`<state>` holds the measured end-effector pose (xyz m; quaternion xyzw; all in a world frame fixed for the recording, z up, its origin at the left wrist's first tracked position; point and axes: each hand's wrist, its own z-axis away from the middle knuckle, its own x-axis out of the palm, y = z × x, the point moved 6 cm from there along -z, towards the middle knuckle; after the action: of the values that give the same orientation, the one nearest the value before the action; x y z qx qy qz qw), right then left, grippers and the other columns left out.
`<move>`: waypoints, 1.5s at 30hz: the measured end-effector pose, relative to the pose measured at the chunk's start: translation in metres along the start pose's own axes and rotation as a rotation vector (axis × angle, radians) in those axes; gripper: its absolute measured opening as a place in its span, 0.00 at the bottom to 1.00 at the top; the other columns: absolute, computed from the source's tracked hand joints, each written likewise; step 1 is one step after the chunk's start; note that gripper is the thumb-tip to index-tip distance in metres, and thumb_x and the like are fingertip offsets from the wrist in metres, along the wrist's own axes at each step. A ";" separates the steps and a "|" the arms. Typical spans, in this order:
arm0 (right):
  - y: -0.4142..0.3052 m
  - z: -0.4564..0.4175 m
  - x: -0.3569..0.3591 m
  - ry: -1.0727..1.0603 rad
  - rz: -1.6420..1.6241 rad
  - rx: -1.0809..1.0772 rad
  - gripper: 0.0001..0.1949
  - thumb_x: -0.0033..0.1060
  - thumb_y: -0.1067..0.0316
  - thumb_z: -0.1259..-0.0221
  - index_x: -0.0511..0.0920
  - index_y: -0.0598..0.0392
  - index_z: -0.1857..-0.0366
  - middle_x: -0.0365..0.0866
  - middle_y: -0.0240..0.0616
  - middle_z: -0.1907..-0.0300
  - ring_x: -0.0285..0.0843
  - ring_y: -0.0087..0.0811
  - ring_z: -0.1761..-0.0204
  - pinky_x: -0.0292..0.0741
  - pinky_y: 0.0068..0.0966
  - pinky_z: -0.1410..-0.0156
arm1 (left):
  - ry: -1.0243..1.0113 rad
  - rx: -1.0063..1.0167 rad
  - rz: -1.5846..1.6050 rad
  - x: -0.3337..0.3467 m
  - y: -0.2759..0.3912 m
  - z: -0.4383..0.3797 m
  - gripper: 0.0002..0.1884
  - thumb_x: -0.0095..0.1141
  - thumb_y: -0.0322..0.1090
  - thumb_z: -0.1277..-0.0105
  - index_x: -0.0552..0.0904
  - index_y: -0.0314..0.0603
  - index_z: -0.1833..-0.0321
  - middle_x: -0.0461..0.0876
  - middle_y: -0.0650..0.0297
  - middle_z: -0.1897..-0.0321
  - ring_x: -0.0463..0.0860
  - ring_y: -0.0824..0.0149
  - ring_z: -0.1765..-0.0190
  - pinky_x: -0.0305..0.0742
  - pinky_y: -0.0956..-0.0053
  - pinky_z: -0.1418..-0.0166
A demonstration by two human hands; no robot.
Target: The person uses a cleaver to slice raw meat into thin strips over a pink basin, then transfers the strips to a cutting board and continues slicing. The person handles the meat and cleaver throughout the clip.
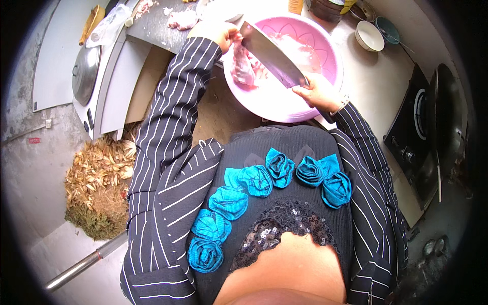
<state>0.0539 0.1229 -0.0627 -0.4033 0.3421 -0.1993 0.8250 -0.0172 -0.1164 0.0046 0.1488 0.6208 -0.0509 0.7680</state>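
Note:
My left hand [219, 33] grips the upper end of a piece of raw meat [243, 68], which hangs over the left side of a pink plastic basin [284, 114]. In my right hand [322, 92] is the handle of a cleaver [272, 55]. Its broad blade slants up and left across the basin, and the far tip comes close to my left fingers. Whether the blade touches the meat I cannot tell. Bright glare washes out much of the basin's inside, where pinkish wet contents show.
More raw meat [183, 20] lies on the grey counter [152, 28] at the upper left. On the right are a white bowl [370, 36], a green bowl [387, 29], a black gas stove [404, 126] and a wok [446, 126]. A metal lid [87, 74] stands at the left.

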 end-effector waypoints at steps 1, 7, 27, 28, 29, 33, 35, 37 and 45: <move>-0.006 0.008 -0.001 0.001 -0.145 0.060 0.22 0.61 0.66 0.43 0.70 0.60 0.46 0.73 0.34 0.83 0.73 0.28 0.83 0.70 0.26 0.78 | 0.013 -0.019 0.017 -0.007 0.001 -0.005 0.06 0.55 0.37 0.36 0.83 0.51 0.59 0.85 0.63 0.68 0.84 0.65 0.64 0.77 0.72 0.59; -0.013 0.024 -0.007 0.088 -0.371 -0.008 0.16 0.59 0.67 0.40 0.70 0.60 0.51 0.68 0.27 0.85 0.65 0.18 0.88 0.65 0.19 0.82 | 0.006 -0.001 0.141 -0.052 0.022 -0.020 0.07 0.58 0.31 0.38 0.83 0.48 0.57 0.86 0.64 0.65 0.86 0.68 0.62 0.79 0.76 0.58; -0.013 0.025 0.027 -0.128 -0.938 0.085 0.08 0.58 0.65 0.39 0.70 0.54 0.68 0.68 0.27 0.83 0.64 0.18 0.86 0.64 0.17 0.82 | 0.023 0.060 0.040 0.022 0.024 -0.014 0.11 0.57 0.45 0.38 0.82 0.48 0.61 0.84 0.60 0.69 0.83 0.59 0.63 0.76 0.66 0.57; -0.018 0.019 0.026 -0.140 -0.969 0.088 0.09 0.58 0.64 0.38 0.70 0.54 0.70 0.67 0.27 0.83 0.64 0.18 0.86 0.64 0.17 0.81 | -0.003 0.045 0.032 0.021 0.027 -0.015 0.08 0.57 0.43 0.39 0.83 0.51 0.62 0.84 0.61 0.68 0.83 0.60 0.62 0.76 0.67 0.56; -0.021 0.012 0.026 -0.152 -1.001 0.091 0.09 0.58 0.63 0.38 0.70 0.53 0.71 0.67 0.27 0.83 0.64 0.18 0.86 0.64 0.17 0.81 | -0.028 0.031 0.025 0.021 0.030 -0.016 0.07 0.56 0.42 0.39 0.84 0.53 0.63 0.84 0.63 0.67 0.83 0.60 0.62 0.77 0.67 0.55; -0.029 -0.020 0.022 -0.084 -1.067 0.054 0.08 0.57 0.64 0.38 0.69 0.54 0.69 0.68 0.29 0.80 0.66 0.19 0.84 0.68 0.19 0.79 | -0.003 0.103 0.001 0.015 0.043 -0.023 0.11 0.61 0.44 0.39 0.81 0.46 0.62 0.83 0.59 0.71 0.83 0.62 0.66 0.76 0.70 0.59; -0.029 -0.008 0.026 -0.125 -1.025 0.089 0.07 0.57 0.65 0.38 0.70 0.54 0.67 0.68 0.29 0.80 0.66 0.19 0.84 0.66 0.18 0.80 | 0.033 0.057 0.103 0.019 0.032 -0.028 0.11 0.59 0.43 0.37 0.81 0.43 0.62 0.85 0.60 0.70 0.84 0.66 0.65 0.76 0.73 0.59; -0.017 0.012 0.035 -0.218 -0.972 0.091 0.07 0.57 0.66 0.39 0.70 0.54 0.67 0.67 0.29 0.82 0.65 0.19 0.85 0.64 0.17 0.81 | 0.062 0.001 0.215 0.017 0.029 -0.027 0.11 0.58 0.41 0.36 0.81 0.41 0.62 0.85 0.61 0.69 0.84 0.67 0.64 0.76 0.74 0.59; -0.024 -0.010 0.013 0.030 -0.813 0.026 0.09 0.57 0.63 0.39 0.70 0.53 0.72 0.66 0.27 0.83 0.64 0.18 0.86 0.64 0.16 0.80 | 0.050 0.149 0.532 0.048 0.015 -0.051 0.06 0.55 0.30 0.33 0.78 0.33 0.60 0.84 0.61 0.66 0.83 0.72 0.61 0.76 0.81 0.55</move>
<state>0.0544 0.0951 -0.0530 -0.4922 0.1642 -0.5193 0.6790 -0.0503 -0.0817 -0.0489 0.3638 0.5733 0.1109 0.7257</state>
